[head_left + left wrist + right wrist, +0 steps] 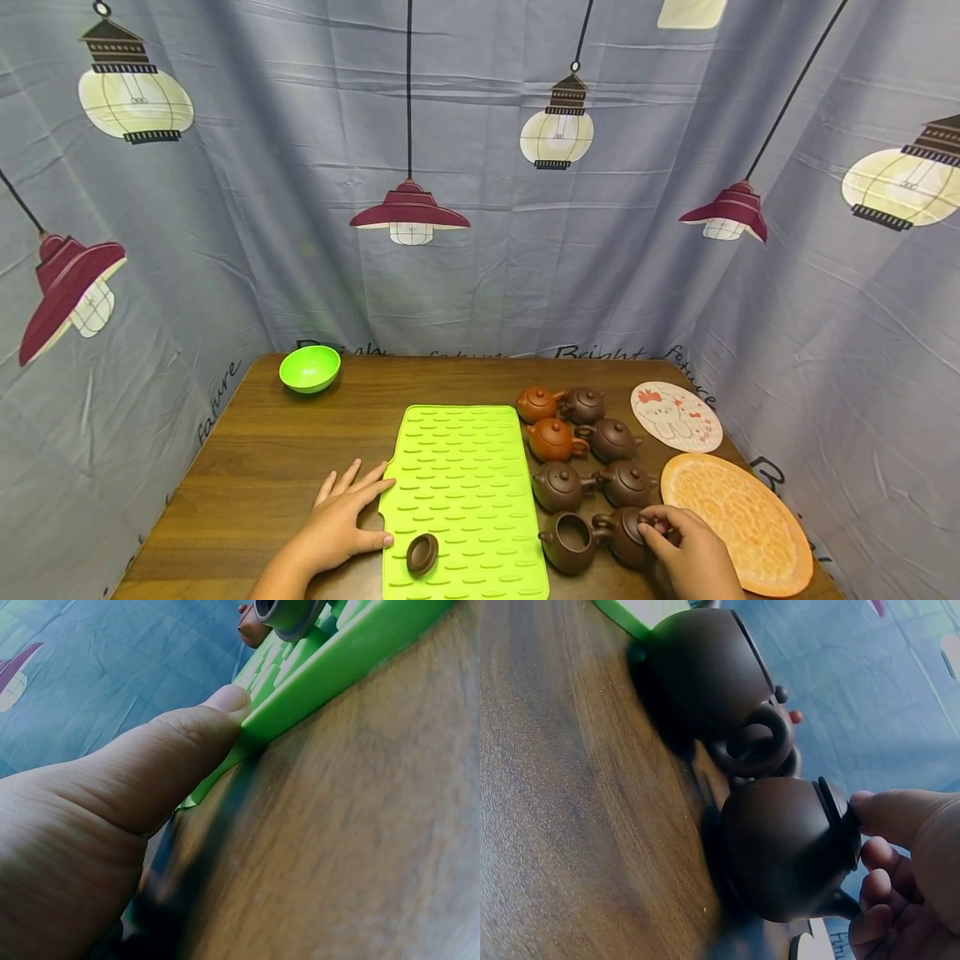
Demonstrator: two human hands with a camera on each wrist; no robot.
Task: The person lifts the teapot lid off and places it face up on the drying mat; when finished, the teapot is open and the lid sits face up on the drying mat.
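Observation:
My left hand [341,521] lies with fingers spread at the left edge of a lime-green mat [465,487]. In the left wrist view its thumb [180,742] touches the mat's side. On the mat near that thumb rests a loose dark brown teapot lid [422,555], tipped over. My right hand [693,550] pinches the lid [843,823] of a dark brown teapot [780,851] at the front right. That lid sits at the pot's mouth, a thin dark gap showing along its rim. Beside this pot stands a lidless teapot [568,542], its round mouth uncovered.
Behind them, two columns of teapots run along the mat's right side, including two orange-brown teapots [553,439] and several dark ones. A large orange oval mat [738,521] and a round rabbit-print mat [677,417] lie at right. A green bowl [310,369] stands back left.

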